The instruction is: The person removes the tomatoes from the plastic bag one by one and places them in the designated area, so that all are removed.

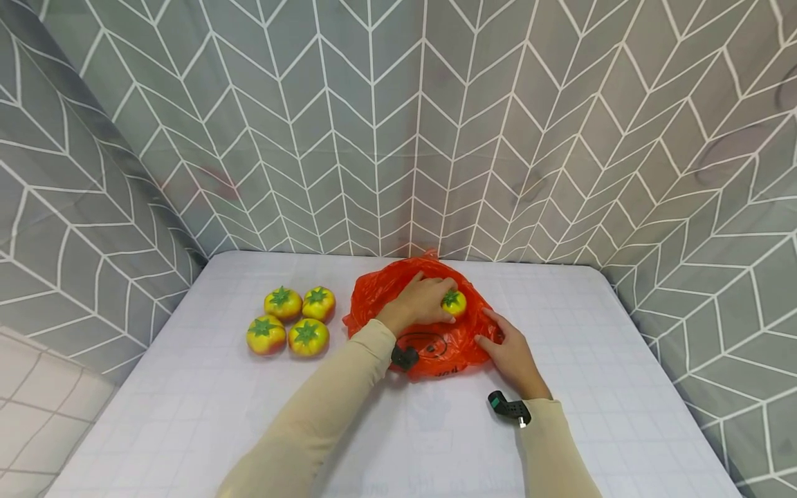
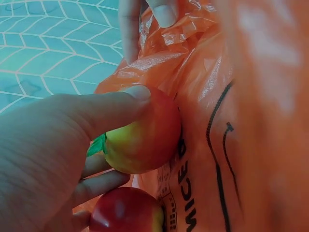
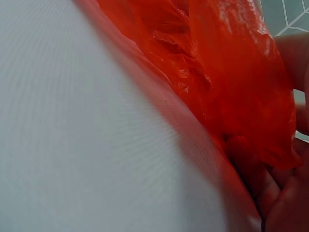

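A red plastic bag (image 1: 373,294) lies spread open on the table, with a printed face on its near side. My left hand (image 1: 425,301) reaches into it and holds a yellow-red tomato (image 1: 454,303) with a green leafy top. In the left wrist view, the thumb presses on that tomato while the fingers curl beneath. A second, redder tomato (image 2: 126,212) sits just below it there, partly cut off by the frame. At the bag's right edge, my right hand (image 1: 513,353) grips the thin plastic between thumb and fingers; some fingertips are behind the film.
Several more tomatoes (image 1: 286,325) stand grouped on the white table (image 1: 436,429), left of the bag. A grey patterned curtain (image 1: 398,138) rises behind the table's back edge and along both sides. Dark wrist straps (image 1: 512,408) are on both wrists.
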The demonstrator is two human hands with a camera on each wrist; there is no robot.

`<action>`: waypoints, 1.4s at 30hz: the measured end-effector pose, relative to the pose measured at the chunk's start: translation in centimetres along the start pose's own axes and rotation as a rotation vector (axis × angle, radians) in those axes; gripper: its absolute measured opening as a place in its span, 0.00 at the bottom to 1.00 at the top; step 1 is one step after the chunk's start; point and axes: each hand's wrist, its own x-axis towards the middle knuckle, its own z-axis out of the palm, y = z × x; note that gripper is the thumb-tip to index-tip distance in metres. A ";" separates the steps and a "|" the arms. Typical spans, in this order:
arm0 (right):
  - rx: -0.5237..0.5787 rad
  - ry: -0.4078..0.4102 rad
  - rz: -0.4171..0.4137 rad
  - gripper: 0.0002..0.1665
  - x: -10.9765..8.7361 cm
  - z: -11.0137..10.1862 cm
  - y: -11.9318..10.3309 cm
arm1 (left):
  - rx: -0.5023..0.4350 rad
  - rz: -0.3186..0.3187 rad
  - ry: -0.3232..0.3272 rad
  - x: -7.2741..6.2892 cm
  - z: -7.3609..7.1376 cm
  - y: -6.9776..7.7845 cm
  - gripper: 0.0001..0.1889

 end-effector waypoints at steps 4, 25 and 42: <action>0.001 0.003 -0.008 0.36 0.0 0.0 -0.1 | -0.014 0.005 -0.008 -0.2 -0.1 0.0 0.35; -0.025 0.012 -0.015 0.37 -0.1 0.0 -0.1 | -0.098 0.090 -0.018 -1.1 -1.6 0.4 0.34; -0.001 0.015 -0.019 0.37 0.0 -0.3 -0.3 | -0.151 0.095 0.064 -3.4 -2.2 0.6 0.34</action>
